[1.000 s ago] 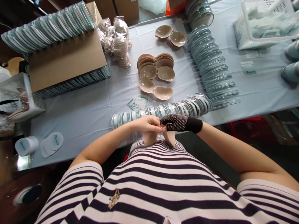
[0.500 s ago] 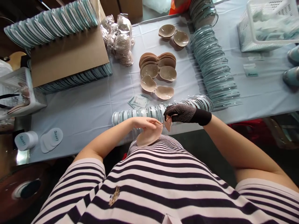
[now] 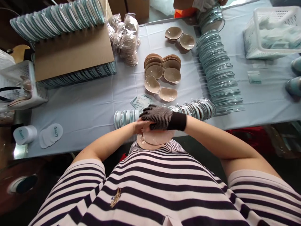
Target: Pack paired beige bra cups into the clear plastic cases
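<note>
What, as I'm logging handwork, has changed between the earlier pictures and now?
The right hand has moved left and overlaps the left hand in view; the held cups, earlier side by side, now overlap. A co-worker's gloved hand has appeared at the top. The cup pairs on the table stay put.

A pale pink pair of cups (image 3: pixel 157 138) is held overlapped near the desk (image 3: pixel 89 103). Its upper part is hidden.

Beyond the hands (image 3: pixel 160 117) and the cups (image 3: pixel 156 138) in them, a row of cases (image 3: pixel 124 118) lies along the near edge of the surface (image 3: pixel 87 97), with cup pairs (image 3: pixel 172 75) behind it, bundles (image 3: pixel 128 40) and then a box (image 3: pixel 75 53) to their left, and a second row of cases (image 3: pixel 217 67) and then a basket (image 3: pixel 250 42) holding packets (image 3: pixel 275 39) to their right.
</note>
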Demonstrator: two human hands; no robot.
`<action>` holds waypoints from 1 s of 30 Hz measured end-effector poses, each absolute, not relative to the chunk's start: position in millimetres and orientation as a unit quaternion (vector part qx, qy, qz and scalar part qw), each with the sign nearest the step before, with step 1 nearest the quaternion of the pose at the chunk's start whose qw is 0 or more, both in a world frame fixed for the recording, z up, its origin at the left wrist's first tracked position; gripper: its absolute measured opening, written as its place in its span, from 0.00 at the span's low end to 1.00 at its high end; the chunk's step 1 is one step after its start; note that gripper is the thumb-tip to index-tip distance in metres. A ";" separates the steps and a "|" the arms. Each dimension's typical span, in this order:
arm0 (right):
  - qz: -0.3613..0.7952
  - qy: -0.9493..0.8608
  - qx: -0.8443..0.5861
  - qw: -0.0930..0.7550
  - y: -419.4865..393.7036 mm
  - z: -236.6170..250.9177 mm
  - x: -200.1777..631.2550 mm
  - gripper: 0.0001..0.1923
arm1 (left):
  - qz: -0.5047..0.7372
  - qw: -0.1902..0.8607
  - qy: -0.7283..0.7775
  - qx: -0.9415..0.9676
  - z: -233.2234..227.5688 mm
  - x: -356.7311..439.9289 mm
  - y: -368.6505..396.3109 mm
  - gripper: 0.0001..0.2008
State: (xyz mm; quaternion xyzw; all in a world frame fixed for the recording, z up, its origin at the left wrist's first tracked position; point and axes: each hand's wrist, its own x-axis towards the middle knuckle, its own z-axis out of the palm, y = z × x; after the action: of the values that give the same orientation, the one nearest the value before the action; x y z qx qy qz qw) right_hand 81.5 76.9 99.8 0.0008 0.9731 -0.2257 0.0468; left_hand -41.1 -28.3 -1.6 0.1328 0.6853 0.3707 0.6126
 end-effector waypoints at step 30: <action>-0.124 0.901 0.365 0.198 167.4 -74.6 -77.6 0.23 | 0.636 0.679 0.346 -0.125 -32.0 -113.1 -46.1 0.39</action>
State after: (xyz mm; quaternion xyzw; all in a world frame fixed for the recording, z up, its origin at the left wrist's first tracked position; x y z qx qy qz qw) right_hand -77.6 167.4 -74.6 0.3650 0.9012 -0.1244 0.1977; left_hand -113.1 -46.1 -32.0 -0.1246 0.3460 0.6356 0.6789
